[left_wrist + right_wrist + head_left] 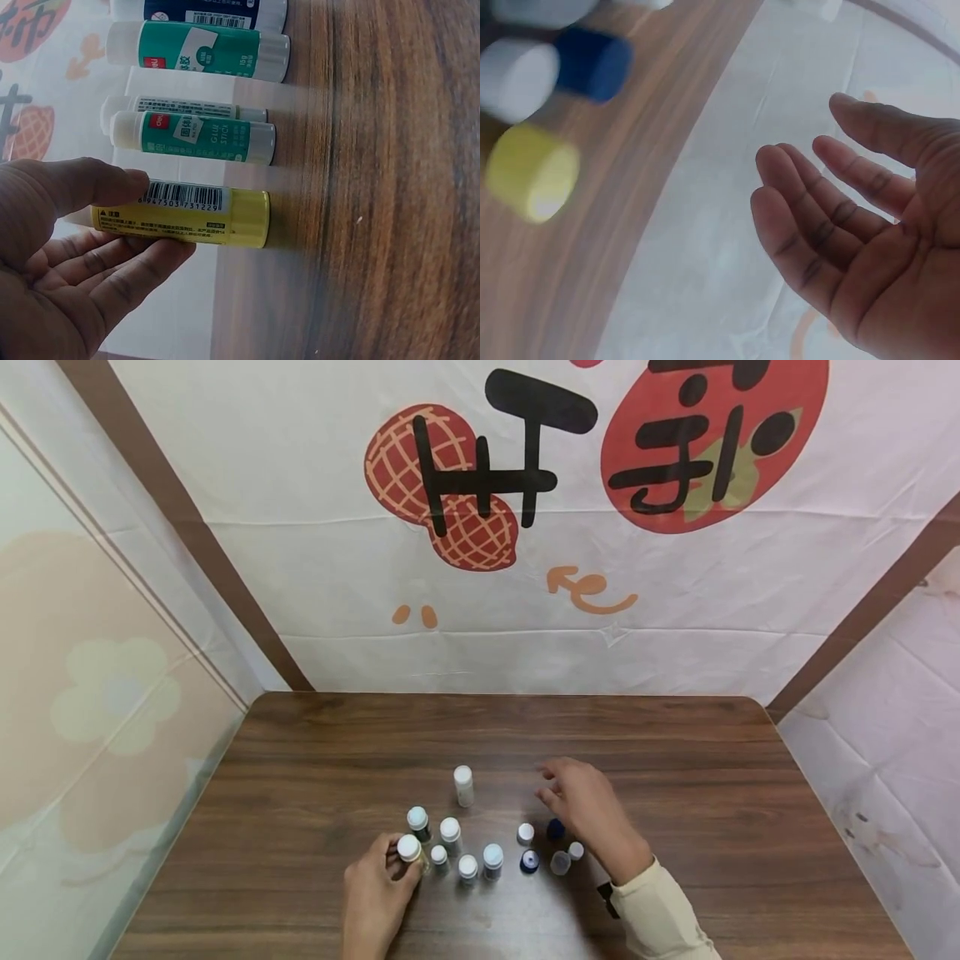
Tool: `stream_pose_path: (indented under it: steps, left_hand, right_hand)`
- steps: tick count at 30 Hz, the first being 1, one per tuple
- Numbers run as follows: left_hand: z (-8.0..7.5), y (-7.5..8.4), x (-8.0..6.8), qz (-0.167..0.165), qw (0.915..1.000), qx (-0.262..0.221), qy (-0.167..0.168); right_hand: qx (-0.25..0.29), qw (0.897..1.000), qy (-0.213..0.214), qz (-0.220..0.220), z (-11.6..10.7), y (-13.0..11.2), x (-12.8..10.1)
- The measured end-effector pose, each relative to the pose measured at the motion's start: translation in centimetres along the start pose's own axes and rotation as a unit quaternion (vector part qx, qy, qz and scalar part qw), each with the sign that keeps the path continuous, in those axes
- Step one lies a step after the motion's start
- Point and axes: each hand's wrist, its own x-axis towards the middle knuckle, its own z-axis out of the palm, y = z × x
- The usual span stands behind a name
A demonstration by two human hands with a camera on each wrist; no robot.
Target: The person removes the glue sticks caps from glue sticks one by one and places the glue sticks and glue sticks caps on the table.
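On the near left of the table, my left hand (378, 881) pinches a yellow glue stick (232, 217) with a white top between thumb and fingers. The stick stands upright, its base close to the tabletop. Green glue sticks (202, 139) and a dark blue one (217, 15) stand beside it. My right hand (588, 797) hovers over the right half of the table with loosely bent fingers and nothing in its grasp. Close by it lie small caps: a white cap (525, 834), a dark blue cap (555, 830) and, in the right wrist view, a yellow cap (532, 174).
One white-topped glue stick (463, 786) stands apart, farther back. Several others cluster at the centre front, including one with a pale blue top (492, 861). A translucent cap (560, 862) lies nearer the front. A printed cloth (525, 652) hangs behind the wooden table (337, 743).
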Motion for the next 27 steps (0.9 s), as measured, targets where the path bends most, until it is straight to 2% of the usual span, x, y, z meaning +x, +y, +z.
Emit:
stream_pose_path:
  steps: [3,6,10,13,16,21,27]
  left_hand:
    - [-0.1,0.0,0.1,0.001,1.0,-0.001,-0.002]
    - [-0.1,0.0,0.1,-0.001,1.0,-0.003,-0.003]
    - [-0.2,0.0,0.0,-0.001,1.0,-0.004,-0.007]
    - [-0.3,0.1,0.0,0.0,0.9999,-0.006,-0.011]
    - [-0.4,0.1,0.0,-0.002,0.9999,-0.008,-0.014]
    - [-0.4,0.2,0.0,-0.006,0.9999,-0.009,-0.013]
    - [-0.4,0.2,0.1,-0.008,0.9999,-0.008,-0.013]
  right_hand:
    - [0.001,1.0,-0.004,-0.031,0.3,-1.4,1.1]
    - [-0.023,0.996,0.01,-0.083,1.1,-2.6,2.3]
    - [-0.074,0.982,0.046,-0.165,2.7,-3.9,3.7]
    - [-0.101,0.972,0.052,-0.204,3.8,-4.5,4.5]
    - [-0.125,0.969,0.035,-0.212,4.4,-5.2,5.1]
    - [-0.16,0.966,-0.006,-0.202,5.0,-6.0,5.7]
    - [-0.175,0.962,-0.042,-0.204,5.7,-6.4,6.3]
